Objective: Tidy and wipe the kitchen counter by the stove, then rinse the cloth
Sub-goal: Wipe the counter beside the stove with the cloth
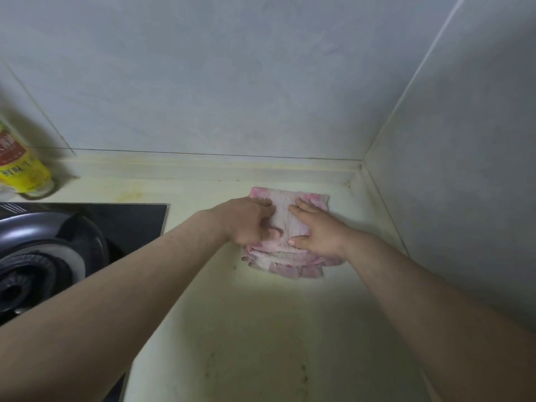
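Note:
A pink and white cloth (285,224) lies spread flat on the pale yellowish counter (232,314), near the back right corner. My left hand (249,220) presses on the cloth's left side, fingers curled into the fabric. My right hand (316,227) lies flat on the cloth's right side with fingers spread. Both hands rest on the cloth side by side, thumbs nearly touching. The counter surface shows brownish stains near the front.
A black glass stove (136,219) with a burner (26,280) and a dark pan lid sits at the left. A yellow-labelled bottle (21,166) stands at the back left against the grey tiled wall. The right wall (464,169) closes the corner.

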Demonstrator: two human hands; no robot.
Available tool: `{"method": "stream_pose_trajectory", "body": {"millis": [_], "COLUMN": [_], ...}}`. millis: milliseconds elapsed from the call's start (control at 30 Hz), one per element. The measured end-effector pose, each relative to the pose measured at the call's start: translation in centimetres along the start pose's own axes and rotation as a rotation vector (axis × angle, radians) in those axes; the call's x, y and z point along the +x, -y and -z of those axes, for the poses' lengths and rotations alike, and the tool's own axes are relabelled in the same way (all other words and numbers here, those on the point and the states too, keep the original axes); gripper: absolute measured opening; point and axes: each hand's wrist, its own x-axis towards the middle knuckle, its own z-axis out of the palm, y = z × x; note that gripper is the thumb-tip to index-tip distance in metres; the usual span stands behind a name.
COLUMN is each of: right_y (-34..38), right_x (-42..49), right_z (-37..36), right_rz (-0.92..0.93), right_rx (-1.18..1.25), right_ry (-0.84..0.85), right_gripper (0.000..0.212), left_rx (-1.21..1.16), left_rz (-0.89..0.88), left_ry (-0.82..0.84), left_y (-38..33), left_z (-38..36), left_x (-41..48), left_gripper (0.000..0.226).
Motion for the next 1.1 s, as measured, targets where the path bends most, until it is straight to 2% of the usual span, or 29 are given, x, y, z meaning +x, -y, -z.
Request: {"method": "stream_pose_trajectory", "body": {"millis": [67,200,333,800,1100], "right_y": [0.1,0.4,0.5,1.4,2.2], "right_x": [-0.5,-1.0,-1.8,-8.0,-11.7], "right_z": [0.0,0.3,-0.1,-3.3,-4.8], "right_rz": [0.005,0.01,0.011,0.032,0.05], "right_rx": [-0.002,-0.019,-0.022,0.017,0.025], "right_ry": [0.005,0.026,0.042,0.034,0.04], "right_gripper": [0.086,0.087,0.088,0.09,0.09], "left_rx": [0.05,0.09,0.12,-0.01,0.011], "left_rz": [-0.016,0.001,0.041,0.064,0.079], "left_ry": [-0.049,-0.022,0.032,-0.015,-0.015], "left_y": [-0.4,-1.0,-2.0,-6.2,-8.6], "left_z": [0.0,0.4,0.1,-3.5,-4.8], "left_x": [-0.4,-0.9,-1.6,-8.1,-11.3], "left_gripper": [0.077,0.094,0.098,0.098,0.098]}}
